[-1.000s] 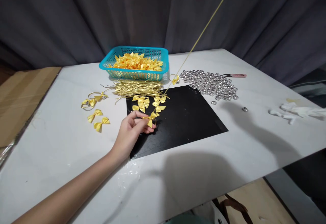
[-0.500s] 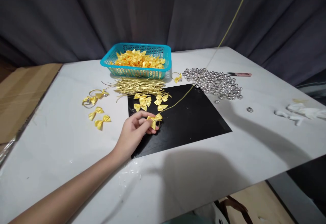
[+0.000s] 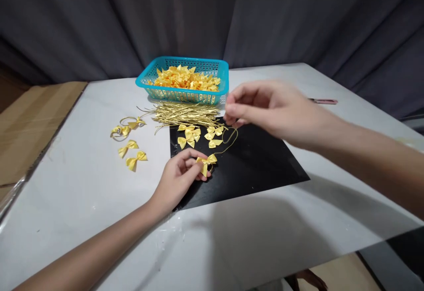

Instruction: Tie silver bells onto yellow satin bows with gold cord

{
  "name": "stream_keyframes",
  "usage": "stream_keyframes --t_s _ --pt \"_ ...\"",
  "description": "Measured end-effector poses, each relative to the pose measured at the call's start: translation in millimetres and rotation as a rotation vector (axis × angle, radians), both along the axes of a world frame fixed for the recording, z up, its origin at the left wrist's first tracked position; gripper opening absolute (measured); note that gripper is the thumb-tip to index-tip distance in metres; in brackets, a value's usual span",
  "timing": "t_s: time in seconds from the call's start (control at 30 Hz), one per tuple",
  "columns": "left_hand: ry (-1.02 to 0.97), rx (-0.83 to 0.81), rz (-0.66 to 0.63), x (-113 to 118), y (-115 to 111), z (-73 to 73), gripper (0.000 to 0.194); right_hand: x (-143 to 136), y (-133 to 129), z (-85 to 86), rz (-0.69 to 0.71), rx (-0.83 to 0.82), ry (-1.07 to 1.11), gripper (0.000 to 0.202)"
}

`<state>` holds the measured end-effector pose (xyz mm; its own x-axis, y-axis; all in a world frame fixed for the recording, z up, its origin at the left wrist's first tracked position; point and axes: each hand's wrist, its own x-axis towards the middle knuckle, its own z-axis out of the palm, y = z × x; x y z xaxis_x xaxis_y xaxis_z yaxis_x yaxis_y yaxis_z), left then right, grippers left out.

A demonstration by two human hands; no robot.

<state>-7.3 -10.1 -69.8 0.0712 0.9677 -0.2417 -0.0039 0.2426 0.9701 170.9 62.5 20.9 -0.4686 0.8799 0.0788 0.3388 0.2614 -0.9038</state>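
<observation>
Between its thumb and fingers, my left hand (image 3: 183,174) pinches a yellow ribbon bow (image 3: 207,163) over the black mat (image 3: 258,163). A thin gold cord (image 3: 233,143) runs from this bow in a loose loop up to my right hand (image 3: 265,105), whose thumb and fingertips are closed on it. My right hand is raised above the back of the mat, slightly blurred. Several loose yellow bows (image 3: 188,135) lie on the mat behind my left hand. A bundle of gold cords (image 3: 187,113) lies just beyond them.
A blue basket (image 3: 182,90) of yellow bows stands at the back. More bows (image 3: 136,160), some with cord loops, lie at left on the white table (image 3: 82,185). A pink-handled tool (image 3: 326,101) lies back right, cardboard (image 3: 36,123) at far left.
My right hand has come into view from the right, hiding the pile of silver pieces. The cord, taut toward the upper right before, now hangs in a slack loop. My left hand still holds the bow.
</observation>
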Motion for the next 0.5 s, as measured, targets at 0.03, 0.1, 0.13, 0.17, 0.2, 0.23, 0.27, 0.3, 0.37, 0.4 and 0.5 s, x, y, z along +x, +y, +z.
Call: stream_keyframes --t_s 0.03,0.1,0.13,0.17,0.2,0.23,0.27,0.3,0.37,0.4,0.5 --pt "0.002 0.002 0.000 0.0 0.2 0.0 0.008 -1.6 -1.6 -8.3 0.052 -0.068 0.039 0.009" --pt "0.006 0.005 0.001 -0.1 0.5 -0.5 0.009 -5.6 -4.7 -23.5 0.124 -0.223 0.110 0.009" --pt "0.007 0.006 0.003 -0.3 0.7 -1.0 0.009 -7.8 -6.4 -29.9 0.139 -0.291 0.131 0.009" --pt "0.007 0.007 0.006 -0.5 1.0 -1.5 0.009 -9.8 -8.1 -35.0 0.148 -0.349 0.145 0.009" --pt "0.006 0.009 0.009 -0.6 1.2 -2.0 0.009 -11.1 -9.8 -38.5 0.156 -0.390 0.152 0.009" --pt "0.005 0.010 0.011 -0.7 1.4 -2.6 0.009 -11.1 -11.0 -40.2 0.157 -0.410 0.156 0.009" --pt "0.004 0.009 0.012 -0.8 1.7 -3.1 0.009 -9.0 -11.7 -39.9 0.150 -0.413 0.157 0.009" --pt "0.003 0.007 0.010 -0.8 1.9 -3.5 0.009 -4.5 -11.7 -37.6 0.131 -0.402 0.157 0.010" --pt "0.001 0.003 0.002 -0.7 2.2 -3.9 0.009 12.9 -9.7 -27.4 0.042 -0.333 0.154 0.012" --pt "0.000 0.001 -0.002 -0.7 2.2 -3.9 0.008 25.5 -8.1 -20.3 -0.034 -0.270 0.150 0.014" --pt "0.003 0.000 -0.010 -0.6 1.7 -3.0 0.007 69.7 -4.8 2.5 -0.345 0.045 0.074 0.020"
